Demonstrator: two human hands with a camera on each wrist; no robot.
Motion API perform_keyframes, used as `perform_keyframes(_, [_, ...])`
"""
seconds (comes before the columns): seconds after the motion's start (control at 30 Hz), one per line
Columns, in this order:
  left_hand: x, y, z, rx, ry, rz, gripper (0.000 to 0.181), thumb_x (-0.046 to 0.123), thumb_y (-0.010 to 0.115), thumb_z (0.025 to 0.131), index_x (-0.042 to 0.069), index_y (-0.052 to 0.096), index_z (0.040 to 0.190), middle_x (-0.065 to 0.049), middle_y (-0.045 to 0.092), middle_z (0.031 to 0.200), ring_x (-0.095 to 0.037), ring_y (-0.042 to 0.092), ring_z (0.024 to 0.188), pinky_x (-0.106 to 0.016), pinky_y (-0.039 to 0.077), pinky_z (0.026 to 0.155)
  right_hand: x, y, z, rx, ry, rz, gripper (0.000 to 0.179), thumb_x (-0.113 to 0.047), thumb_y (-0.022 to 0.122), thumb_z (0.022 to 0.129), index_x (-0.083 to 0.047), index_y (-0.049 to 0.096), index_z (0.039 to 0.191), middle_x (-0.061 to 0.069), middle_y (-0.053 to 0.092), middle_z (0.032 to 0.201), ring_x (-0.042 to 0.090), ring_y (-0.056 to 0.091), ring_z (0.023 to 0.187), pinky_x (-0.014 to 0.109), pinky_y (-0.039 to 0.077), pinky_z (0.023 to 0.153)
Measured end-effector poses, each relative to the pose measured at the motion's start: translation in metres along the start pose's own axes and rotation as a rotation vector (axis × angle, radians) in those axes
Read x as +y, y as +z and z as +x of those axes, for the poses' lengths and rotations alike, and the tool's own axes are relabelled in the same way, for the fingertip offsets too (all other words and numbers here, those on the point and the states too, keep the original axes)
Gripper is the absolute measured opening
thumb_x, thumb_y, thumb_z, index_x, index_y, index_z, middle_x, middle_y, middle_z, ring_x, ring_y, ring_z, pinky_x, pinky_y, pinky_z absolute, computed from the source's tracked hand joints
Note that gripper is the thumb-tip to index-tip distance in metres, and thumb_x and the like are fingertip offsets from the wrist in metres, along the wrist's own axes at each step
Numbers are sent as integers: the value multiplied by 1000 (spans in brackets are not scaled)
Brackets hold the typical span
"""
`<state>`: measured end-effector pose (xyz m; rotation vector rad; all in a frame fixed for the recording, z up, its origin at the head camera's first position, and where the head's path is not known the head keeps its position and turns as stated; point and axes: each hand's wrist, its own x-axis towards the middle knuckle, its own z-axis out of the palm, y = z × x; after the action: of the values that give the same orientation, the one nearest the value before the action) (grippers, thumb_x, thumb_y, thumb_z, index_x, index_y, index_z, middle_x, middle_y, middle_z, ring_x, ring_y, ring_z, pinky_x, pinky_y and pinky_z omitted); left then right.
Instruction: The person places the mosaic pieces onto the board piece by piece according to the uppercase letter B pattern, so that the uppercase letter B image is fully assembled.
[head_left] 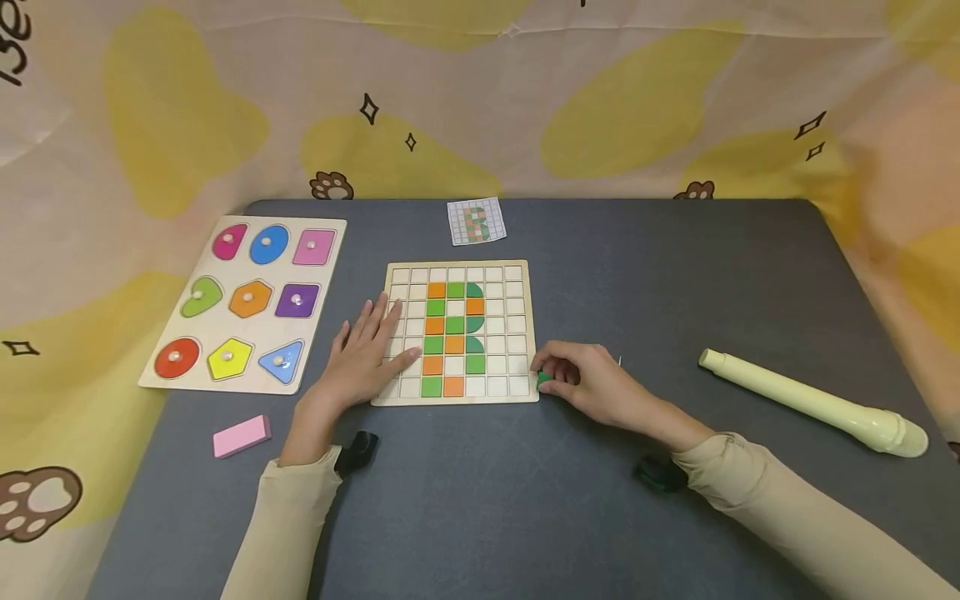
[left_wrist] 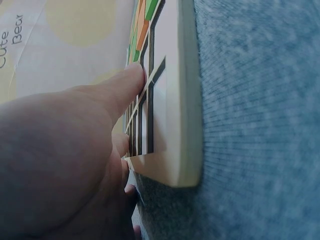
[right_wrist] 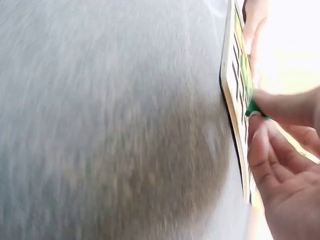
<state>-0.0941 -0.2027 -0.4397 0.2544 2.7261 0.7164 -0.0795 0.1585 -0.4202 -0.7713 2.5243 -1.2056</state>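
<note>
A wooden grid board (head_left: pixel 382 333) lies mid-table, with orange squares, green squares and dark green rounded tiles set in some of its white cells. My left hand (head_left: pixel 357 358) rests spread on the board's left side. In the left wrist view its thumb (left_wrist: pixel 127 82) touches the cells near the edge. Just off the board's lower right edge, my right hand (head_left: pixel 592 383) pinches a small green tile (head_left: pixel 544 379) between thumb and fingers. The right wrist view shows the green tile (right_wrist: pixel 254 109) at the fingertips, partly covered, so its outline cannot be told.
Behind the board lies a pattern card (head_left: pixel 477 222) printed with a similar coloured grid. A knobbed shape puzzle (head_left: pixel 243 333) is at the left, with a pink block (head_left: pixel 242 437) in front of it. A pale yellow tube-like object (head_left: pixel 810 402) lies at the right.
</note>
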Motion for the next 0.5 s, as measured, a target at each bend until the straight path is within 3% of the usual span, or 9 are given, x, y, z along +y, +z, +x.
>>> perform_keyframes(0.2, [-1,-1,0,0,4,-5,92,59,51,105,16,5,172,-10,-9,180,-38,-9,167,-71,-7,128,-8,11,10,63,7,128,14,-2,86,86,-12,77,89,-2,75,82,6,68,75,22,58,69])
perform_keyframes(0.5, [-1,0,1,1,-8,7,91,54,54,106,15,5,172,-10,-8,181,-38,-8,167,-70,-7,128,-23,33,32,104,16,102,12,-10,91,83,-15,80,86,-3,69,79,9,57,66,22,48,62])
